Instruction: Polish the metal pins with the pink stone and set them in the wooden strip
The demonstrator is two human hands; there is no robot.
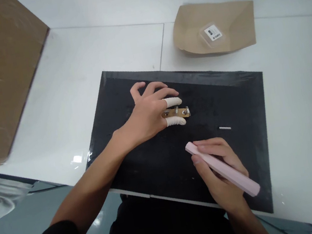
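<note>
My left hand (152, 111) rests over the black mat, with white finger covers on its thumb and index finger. Those two fingers lie on either side of a small brass-coloured metal piece (183, 112), which has clear and metallic bits on it; the other fingers are spread. In my right hand (224, 173) is a pale pink faceted stick (223, 167), gripped between thumb and fingers and slanting down to the right. A short thin white rod (225, 127) lies on the mat above my right hand.
The black mat (157, 163) covers part of the white table (298, 111). Brown paper (236, 26) holds a small clear case with a white label (213, 33) at the back right. A large cardboard box (0, 77) stands at the left.
</note>
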